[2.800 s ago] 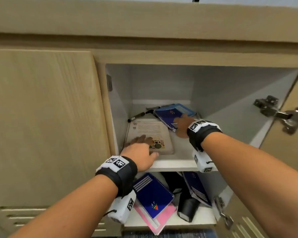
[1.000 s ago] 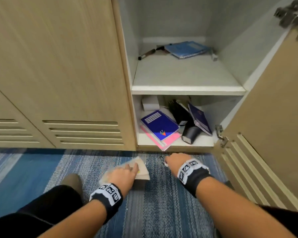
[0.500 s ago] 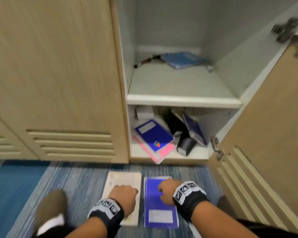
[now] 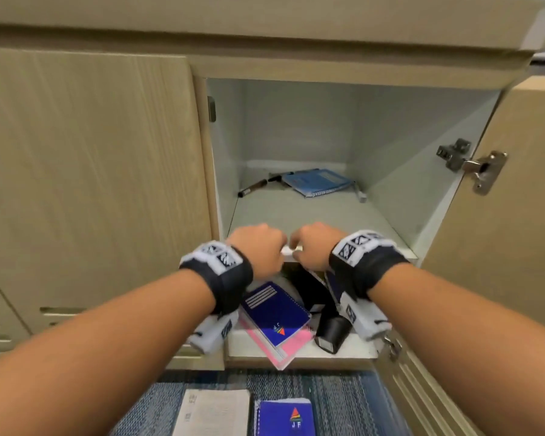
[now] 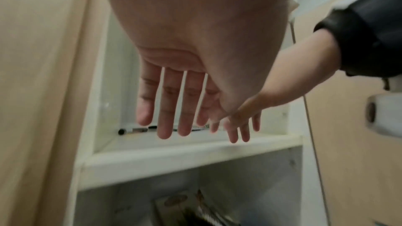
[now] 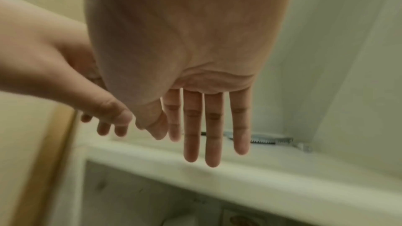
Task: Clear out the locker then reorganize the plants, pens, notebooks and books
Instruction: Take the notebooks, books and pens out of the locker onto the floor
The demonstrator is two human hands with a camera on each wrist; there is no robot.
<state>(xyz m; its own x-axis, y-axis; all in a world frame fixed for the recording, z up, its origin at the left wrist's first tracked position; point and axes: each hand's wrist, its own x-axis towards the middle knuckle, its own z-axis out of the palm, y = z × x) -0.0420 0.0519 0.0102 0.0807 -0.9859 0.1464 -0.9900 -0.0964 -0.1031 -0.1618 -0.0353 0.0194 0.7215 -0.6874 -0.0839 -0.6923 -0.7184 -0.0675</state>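
Both hands hover side by side at the front edge of the locker's upper shelf (image 4: 296,215), holding nothing. The left hand (image 4: 258,247) and the right hand (image 4: 315,243) have straight, spread fingers (image 5: 165,109) (image 6: 213,130) in the wrist views. At the back of that shelf lie a light blue spiral notebook (image 4: 318,181) and a dark marker pen (image 4: 252,188). The lower shelf holds a dark blue notebook (image 4: 274,313) on a pink one (image 4: 291,344), a black object (image 4: 331,333) and another dark book, partly hidden by my wrists. On the carpet lie a beige book (image 4: 214,413) and a blue notebook (image 4: 285,418).
The locker door (image 4: 491,247) stands open to the right, its metal hinge (image 4: 472,166) jutting out. A shut wooden door (image 4: 92,184) is on the left. A small white item (image 4: 361,196) lies at the upper shelf's right side. Blue striped carpet (image 4: 353,404) covers the floor.
Both hands let go of the beige book and blue notebook on the carpet and rose to the upper shelf's front edge, empty. My view lifted back to the locker.
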